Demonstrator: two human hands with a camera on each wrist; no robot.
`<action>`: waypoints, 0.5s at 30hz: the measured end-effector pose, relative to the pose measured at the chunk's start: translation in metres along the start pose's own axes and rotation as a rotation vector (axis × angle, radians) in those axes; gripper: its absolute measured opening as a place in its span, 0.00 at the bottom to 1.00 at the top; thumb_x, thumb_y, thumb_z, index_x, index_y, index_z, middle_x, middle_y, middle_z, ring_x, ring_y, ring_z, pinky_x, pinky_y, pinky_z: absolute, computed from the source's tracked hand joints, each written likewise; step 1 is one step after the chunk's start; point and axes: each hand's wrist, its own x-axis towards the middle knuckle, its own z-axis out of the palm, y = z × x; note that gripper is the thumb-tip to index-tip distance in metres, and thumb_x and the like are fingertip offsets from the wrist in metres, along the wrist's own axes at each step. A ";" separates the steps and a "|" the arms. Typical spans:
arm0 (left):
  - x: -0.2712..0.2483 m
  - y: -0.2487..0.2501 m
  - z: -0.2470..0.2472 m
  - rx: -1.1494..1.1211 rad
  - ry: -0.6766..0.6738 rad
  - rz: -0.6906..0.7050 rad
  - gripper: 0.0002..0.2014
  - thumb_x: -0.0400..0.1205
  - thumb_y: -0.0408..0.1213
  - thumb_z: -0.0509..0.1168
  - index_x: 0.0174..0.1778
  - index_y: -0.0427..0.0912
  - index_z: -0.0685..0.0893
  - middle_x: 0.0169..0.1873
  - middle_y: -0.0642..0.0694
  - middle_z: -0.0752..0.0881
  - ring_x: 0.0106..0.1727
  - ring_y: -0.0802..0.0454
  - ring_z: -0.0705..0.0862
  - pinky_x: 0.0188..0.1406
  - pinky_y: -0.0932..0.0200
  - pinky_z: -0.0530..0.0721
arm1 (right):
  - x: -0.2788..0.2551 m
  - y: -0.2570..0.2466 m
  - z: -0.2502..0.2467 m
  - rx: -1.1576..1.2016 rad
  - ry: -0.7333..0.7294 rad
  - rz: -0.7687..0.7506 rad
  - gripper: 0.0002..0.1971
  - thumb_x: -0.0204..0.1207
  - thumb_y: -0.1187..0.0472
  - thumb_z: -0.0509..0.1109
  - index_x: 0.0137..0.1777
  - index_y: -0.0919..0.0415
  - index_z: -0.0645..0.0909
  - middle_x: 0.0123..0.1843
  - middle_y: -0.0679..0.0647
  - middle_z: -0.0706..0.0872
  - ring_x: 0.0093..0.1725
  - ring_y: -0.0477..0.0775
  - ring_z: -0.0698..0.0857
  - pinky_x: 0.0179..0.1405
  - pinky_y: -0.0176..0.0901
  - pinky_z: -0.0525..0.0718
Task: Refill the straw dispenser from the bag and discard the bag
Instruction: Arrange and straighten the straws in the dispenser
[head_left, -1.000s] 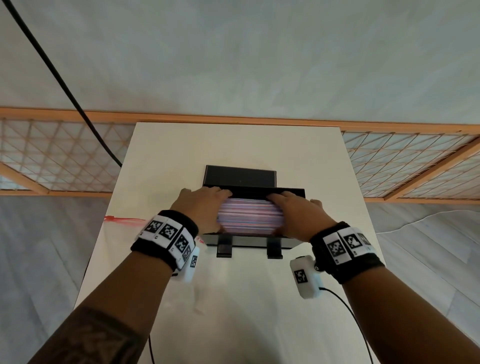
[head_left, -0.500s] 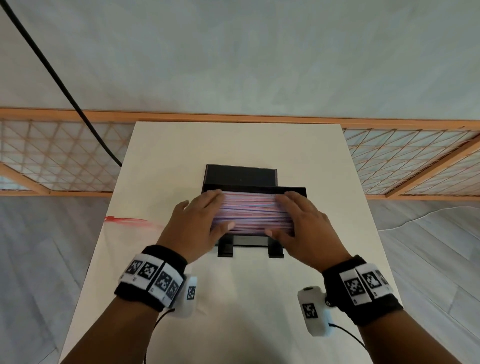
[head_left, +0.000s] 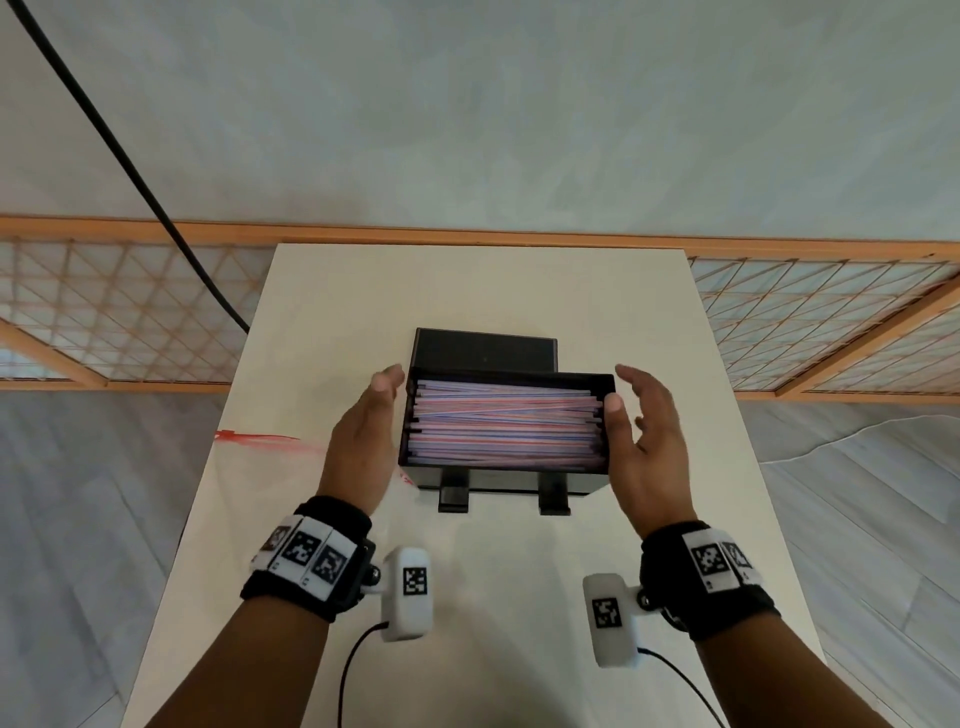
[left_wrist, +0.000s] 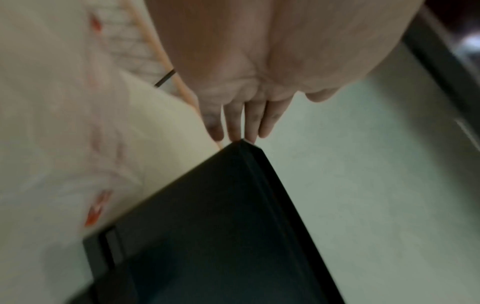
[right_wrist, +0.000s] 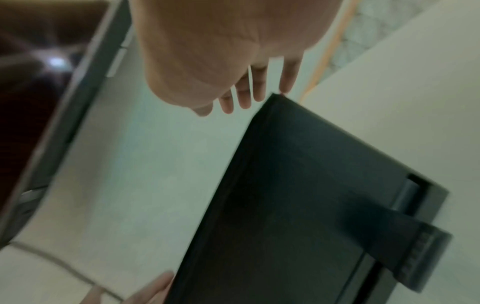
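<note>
The black straw dispenser (head_left: 506, 480) stands open-topped in the middle of the table, filled with pink and blue striped straws (head_left: 504, 423). Its black lid (head_left: 485, 349) is right behind it. My left hand (head_left: 371, 415) is beside the left wall, fingers straight, palm toward the box. My right hand (head_left: 631, 410) is by the right wall, fingers relaxed, thumb near the rim. Neither hand holds anything. The clear bag (head_left: 270, 441) with a red strip lies flat left of the box, partly behind my left hand. The wrist views show straight fingers (left_wrist: 246, 119) (right_wrist: 257, 88) above the dispenser's black wall (left_wrist: 221, 226) (right_wrist: 311, 185).
The pale table (head_left: 519, 623) is narrow, with floor on both sides. A wooden lattice rail (head_left: 104, 312) runs behind it. A black cable (head_left: 130, 171) hangs at the far left. White wrist cameras trail thin cables near the table's front.
Both hands lay on top of the straws; they have lifted off and moved apart to the dispenser's two sides. The straws now lie uncovered in the box.
</note>
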 end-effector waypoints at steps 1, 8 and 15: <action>0.002 0.000 0.002 -0.101 -0.064 -0.070 0.36 0.82 0.71 0.42 0.78 0.58 0.77 0.73 0.61 0.81 0.77 0.65 0.76 0.81 0.57 0.69 | 0.001 0.004 0.004 0.054 -0.056 0.065 0.26 0.86 0.41 0.57 0.82 0.48 0.71 0.80 0.47 0.75 0.80 0.48 0.73 0.79 0.61 0.75; 0.007 -0.007 0.007 -0.186 -0.095 -0.136 0.25 0.81 0.71 0.50 0.66 0.70 0.84 0.62 0.57 0.90 0.68 0.55 0.85 0.77 0.40 0.75 | 0.008 0.013 0.020 0.173 -0.206 0.193 0.39 0.79 0.28 0.51 0.89 0.42 0.58 0.87 0.42 0.67 0.84 0.47 0.68 0.85 0.59 0.68; 0.012 -0.003 0.005 0.291 0.066 0.045 0.25 0.83 0.33 0.68 0.75 0.52 0.73 0.64 0.59 0.82 0.63 0.57 0.84 0.66 0.58 0.81 | 0.012 0.017 0.019 -0.092 -0.232 -0.093 0.19 0.89 0.52 0.61 0.79 0.50 0.75 0.88 0.53 0.61 0.80 0.31 0.65 0.77 0.28 0.69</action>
